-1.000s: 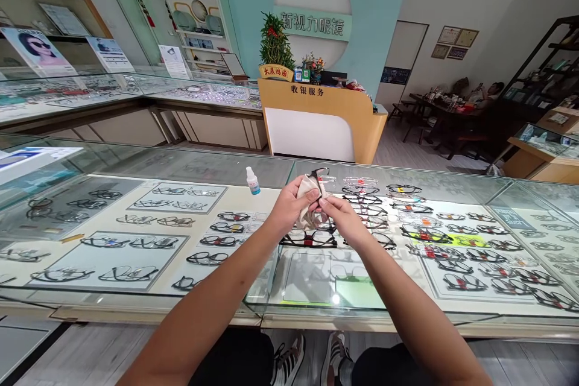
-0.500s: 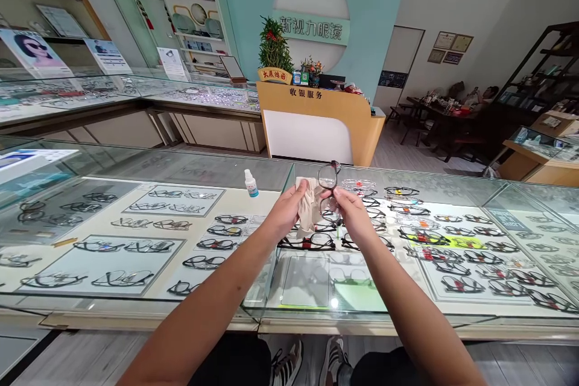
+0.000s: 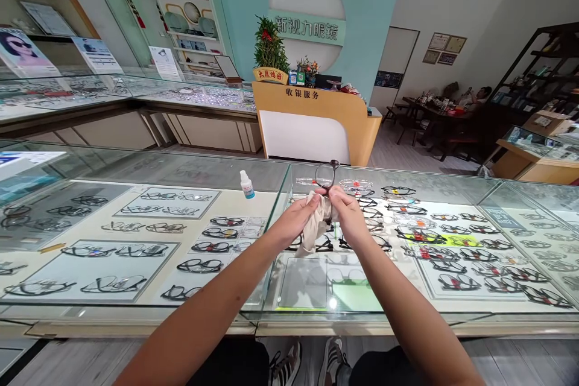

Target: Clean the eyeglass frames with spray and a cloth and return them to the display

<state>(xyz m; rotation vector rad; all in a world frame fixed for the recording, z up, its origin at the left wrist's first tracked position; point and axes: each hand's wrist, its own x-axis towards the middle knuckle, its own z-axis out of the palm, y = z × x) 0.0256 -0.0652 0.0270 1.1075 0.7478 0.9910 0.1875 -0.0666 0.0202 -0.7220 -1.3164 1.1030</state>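
Both my hands meet above the glass display counter point(image 3: 136, 307). My left hand point(image 3: 296, 220) is closed on a beige cleaning cloth point(image 3: 316, 230) that hangs down from its fingers. My right hand point(image 3: 346, 211) pinches a pair of dark-framed glasses point(image 3: 326, 174), held on end so one lens sticks up above my fingers. The cloth is pressed against the lower part of the glasses, which it hides. A small white spray bottle point(image 3: 245, 184) with a blue label stands on the glass to the left of my hands.
Rows of glasses frames point(image 3: 452, 241) lie inside the case under the glass. Beyond it stands an orange and white cashier desk point(image 3: 312, 123) with a plant. More display cases run along the left. A person sits at a dark table point(image 3: 434, 111) at the far right.
My hands have drawn together and the cloth has moved onto the lower lens. The glasses have shifted slightly down and stay upright. The view has tilted a little.
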